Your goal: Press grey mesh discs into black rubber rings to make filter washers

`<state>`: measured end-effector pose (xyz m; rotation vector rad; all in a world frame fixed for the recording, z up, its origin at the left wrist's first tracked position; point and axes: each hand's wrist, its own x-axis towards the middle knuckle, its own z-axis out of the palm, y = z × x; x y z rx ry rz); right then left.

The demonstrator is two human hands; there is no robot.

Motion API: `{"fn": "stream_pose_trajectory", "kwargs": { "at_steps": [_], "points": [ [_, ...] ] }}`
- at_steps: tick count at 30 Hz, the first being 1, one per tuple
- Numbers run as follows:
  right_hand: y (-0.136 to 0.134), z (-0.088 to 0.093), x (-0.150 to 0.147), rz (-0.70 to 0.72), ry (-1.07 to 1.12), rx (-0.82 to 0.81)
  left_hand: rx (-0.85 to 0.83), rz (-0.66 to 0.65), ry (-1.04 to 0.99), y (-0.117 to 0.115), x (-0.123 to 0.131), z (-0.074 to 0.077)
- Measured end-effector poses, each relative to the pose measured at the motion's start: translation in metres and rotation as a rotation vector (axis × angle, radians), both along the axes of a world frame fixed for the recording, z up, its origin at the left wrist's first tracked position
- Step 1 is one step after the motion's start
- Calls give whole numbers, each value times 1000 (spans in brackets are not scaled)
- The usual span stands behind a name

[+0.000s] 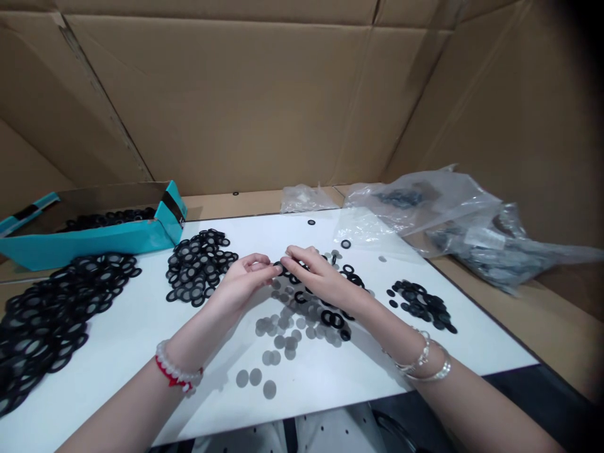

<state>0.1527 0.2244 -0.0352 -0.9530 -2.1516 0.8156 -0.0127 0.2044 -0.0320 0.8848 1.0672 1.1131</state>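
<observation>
Cardboard walls [264, 94] close in the bench on three sides; a white board [141, 327] lies across it as the work surface. Crumpled plastic bags [453, 214] with dark parts inside rest at the far right; a teal box [94, 236] at the far left holds more black rings.

On the board, a broad heap of rings [47, 314] spreads along the left edge; a tighter pile of meshed rings [198, 267] sits just left of the hands; a smaller dark pile [419, 305] lies to the right, well apart. Loose grey discs [283, 333] and empty rings are scattered in the middle, under and in front of the hands.

The left hand [243, 280] and right hand [321, 274] meet fingertip to fingertip above that scatter. Both are curled nearly closed, thumbs and forefingers pinching one black ring [279, 268] between them, held just off the board; whether a disc already sits inside it is too small to tell.

Judged from the sorted piles, the step in hand looks like seating a grey disc into this ring; finishing it would call for even pressure around the rim, so the thin disc settles flat and does not buckle or pop out.
</observation>
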Motion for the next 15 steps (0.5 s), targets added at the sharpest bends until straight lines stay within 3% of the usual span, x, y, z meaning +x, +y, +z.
{"fn": "stream_pose_trajectory", "kwargs": {
  "at_steps": [10, 15],
  "points": [
    [-2, 1, -1, 13, 93, 48, -43, -25, -51, 1, 0, 6],
    [-3, -1, -3, -17, 44, 130, 30, 29, 31, 2, -2, 3]
  ]
}}
